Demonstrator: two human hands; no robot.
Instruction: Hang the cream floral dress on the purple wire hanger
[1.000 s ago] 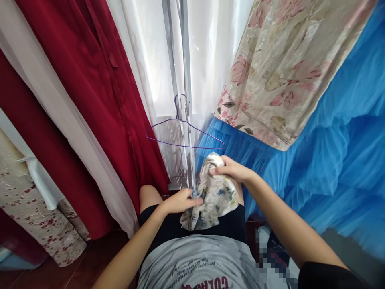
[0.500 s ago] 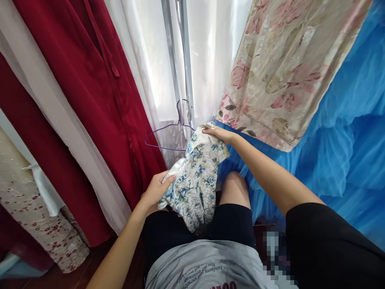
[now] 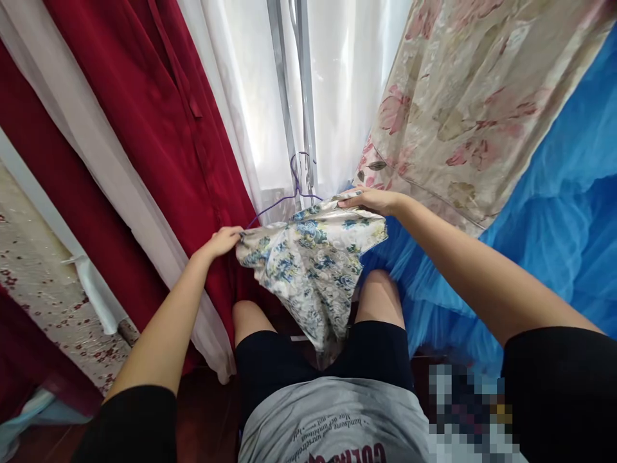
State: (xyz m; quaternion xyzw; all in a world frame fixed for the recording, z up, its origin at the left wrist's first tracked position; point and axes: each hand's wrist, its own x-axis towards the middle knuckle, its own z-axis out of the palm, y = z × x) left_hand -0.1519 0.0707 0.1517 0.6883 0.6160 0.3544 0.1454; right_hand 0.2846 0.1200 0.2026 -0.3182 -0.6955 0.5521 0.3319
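Note:
Between my hands a white garment with blue flowers [image 3: 321,257], perhaps a top or dress, is stretched out by its upper corners. My left hand [image 3: 225,242] is closed on its left shoulder or sleeve. My right hand [image 3: 371,199] pinches the upper edge on the other side, thumb under the cloth. Behind the garment a purple wire hanger [image 3: 277,204] hangs by its hook at a metal stand. Its lower bar and much of its right arm are hidden by the cloth. The garment's lower end hangs down between my knees.
Grey metal poles [image 3: 288,83] rise in front of a white curtain [image 3: 241,77]. Dark red cloth [image 3: 130,109] hangs at left, beside a sequined beige fabric [image 3: 48,283]. A floral dress [image 3: 448,122] and blue tulle [image 3: 540,257] hang at right. A pixelated patch covers the lower right.
My left hand has moved up and left to the garment's other upper corner, spreading the cloth wide. My right hand keeps its hold, slightly further right. The garment now covers more of the hanger.

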